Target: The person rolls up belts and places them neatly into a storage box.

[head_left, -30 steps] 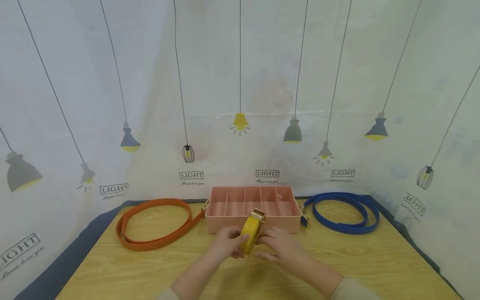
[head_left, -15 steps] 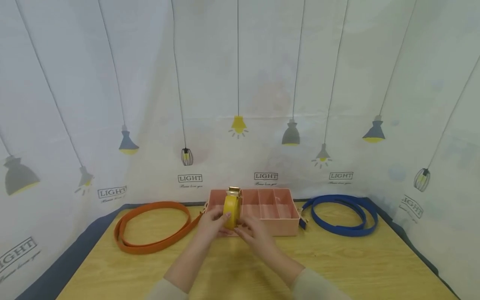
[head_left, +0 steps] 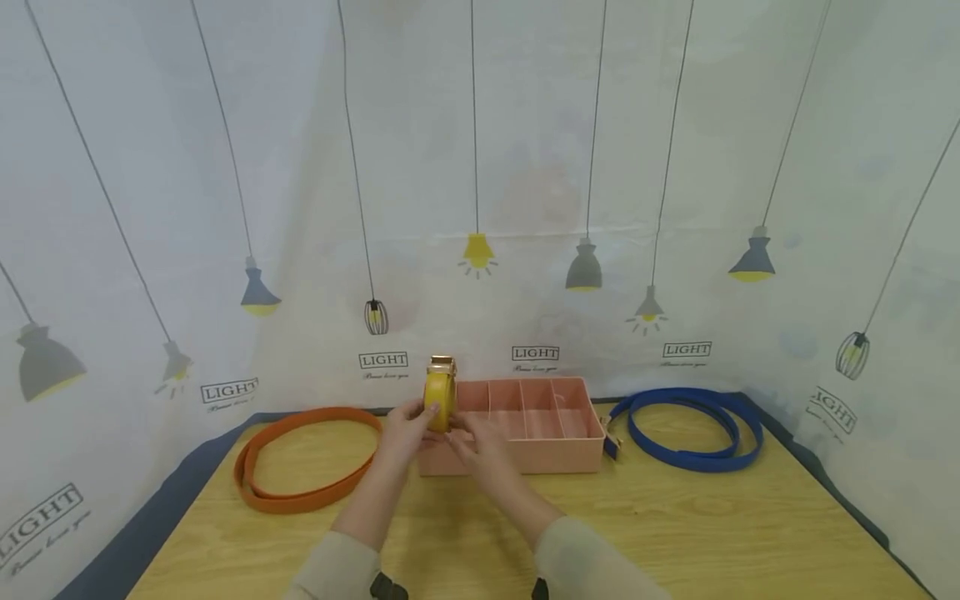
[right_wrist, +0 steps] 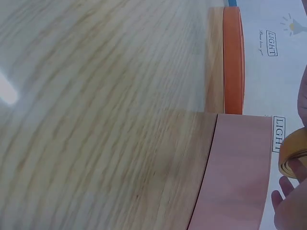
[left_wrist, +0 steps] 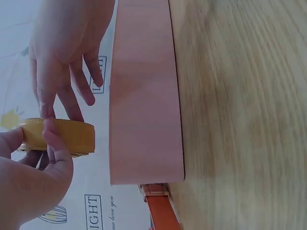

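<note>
A yellow belt (head_left: 440, 398), coiled into a roll with a gold buckle (head_left: 441, 364) on top, is held upright above the left end of a pink box (head_left: 510, 457). My left hand (head_left: 405, 429) pinches the roll between thumb and fingers, as the left wrist view shows with the belt roll (left_wrist: 72, 136). My right hand (head_left: 480, 446) touches the roll's lower right side; its fingers look fairly straight in the left wrist view, where the right hand (left_wrist: 67, 52) comes in from above. Dividers split the box into several compartments; the left ones are partly hidden by my hands and the roll.
An orange belt (head_left: 281, 502) lies looped on the wooden table (head_left: 675, 533) left of the box. To its right lies a looped blue belt (head_left: 697, 461), its buckle end by the box. A printed cloth (head_left: 660, 200) hangs behind and at both sides.
Both hands have carried the yellow roll leftward and farther away, from before the box's middle to above its left end. The roll now stands more upright.
</note>
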Action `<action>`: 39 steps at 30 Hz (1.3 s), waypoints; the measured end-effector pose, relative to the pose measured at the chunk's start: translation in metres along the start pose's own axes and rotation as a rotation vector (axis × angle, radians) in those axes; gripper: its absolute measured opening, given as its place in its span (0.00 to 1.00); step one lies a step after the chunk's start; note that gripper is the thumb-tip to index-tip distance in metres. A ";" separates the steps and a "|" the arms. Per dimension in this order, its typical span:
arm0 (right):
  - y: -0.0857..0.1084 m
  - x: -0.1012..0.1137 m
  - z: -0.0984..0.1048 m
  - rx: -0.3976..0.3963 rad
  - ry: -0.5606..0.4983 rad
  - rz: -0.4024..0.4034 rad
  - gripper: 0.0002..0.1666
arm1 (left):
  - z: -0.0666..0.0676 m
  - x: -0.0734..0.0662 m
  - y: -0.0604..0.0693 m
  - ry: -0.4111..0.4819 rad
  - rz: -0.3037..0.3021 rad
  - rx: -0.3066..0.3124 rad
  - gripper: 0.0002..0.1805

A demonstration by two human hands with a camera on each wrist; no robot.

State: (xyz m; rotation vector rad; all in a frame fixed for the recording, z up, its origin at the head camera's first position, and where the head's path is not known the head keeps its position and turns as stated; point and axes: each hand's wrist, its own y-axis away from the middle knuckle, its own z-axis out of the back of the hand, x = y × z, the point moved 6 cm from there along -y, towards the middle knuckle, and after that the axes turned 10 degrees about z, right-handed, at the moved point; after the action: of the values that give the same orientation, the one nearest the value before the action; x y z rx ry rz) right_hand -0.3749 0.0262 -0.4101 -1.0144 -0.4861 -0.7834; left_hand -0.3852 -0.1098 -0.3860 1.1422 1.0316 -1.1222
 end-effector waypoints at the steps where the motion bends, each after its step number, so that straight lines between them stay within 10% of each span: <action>1: -0.001 0.000 -0.002 0.011 -0.005 0.003 0.24 | 0.002 0.002 -0.003 0.009 0.007 -0.003 0.24; 16: -0.013 -0.016 -0.022 0.005 -0.082 -0.180 0.19 | 0.013 0.022 -0.032 -0.087 0.045 -0.063 0.22; 39: -0.034 -0.028 -0.024 -0.005 0.021 -0.340 0.23 | 0.013 0.028 -0.048 -0.335 -0.076 -0.050 0.17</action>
State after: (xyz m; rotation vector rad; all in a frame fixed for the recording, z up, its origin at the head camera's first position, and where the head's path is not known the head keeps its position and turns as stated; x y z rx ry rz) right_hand -0.4187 0.0047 -0.4206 -0.9384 -0.6483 -1.0966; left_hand -0.4275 -0.1286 -0.4186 0.8448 0.8414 -1.2899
